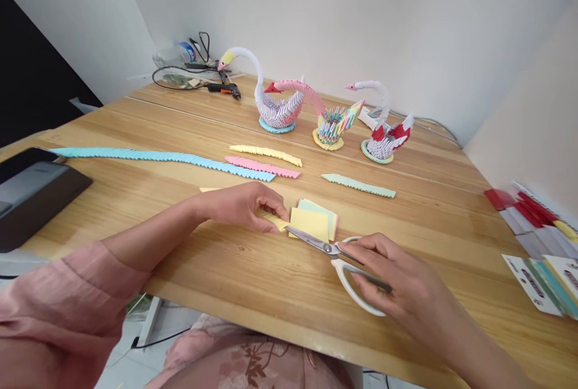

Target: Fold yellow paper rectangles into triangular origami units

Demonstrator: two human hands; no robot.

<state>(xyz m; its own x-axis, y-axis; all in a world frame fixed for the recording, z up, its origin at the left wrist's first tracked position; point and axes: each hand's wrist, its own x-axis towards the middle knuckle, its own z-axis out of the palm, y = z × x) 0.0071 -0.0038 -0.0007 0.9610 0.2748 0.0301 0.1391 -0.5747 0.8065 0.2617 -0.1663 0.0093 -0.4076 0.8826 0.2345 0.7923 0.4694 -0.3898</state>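
My left hand (246,205) pinches a strip of folded yellow paper (273,219) whose tail runs back beneath the wrist. White-handled scissors (329,249) are in my right hand (397,274), with fingers through the loops. Their blade tips reach the end of the yellow strip at my left fingertips; whether paper lies between the blades I cannot tell. Just behind the blades lies a small stack of square paper sheets (318,220), yellow on top with pale green and pink below. Farther back rest folded strips in blue (167,157), yellow (266,153), pink (264,167) and pale green (359,185).
Folded-paper swans, one white (277,103), one pink-necked (332,121) and one white and red (383,142), stand at the back. A glue gun (226,89), cables and a plastic bottle (176,53) sit back left. A dark case (43,196) lies left, paper packs (537,283) right.
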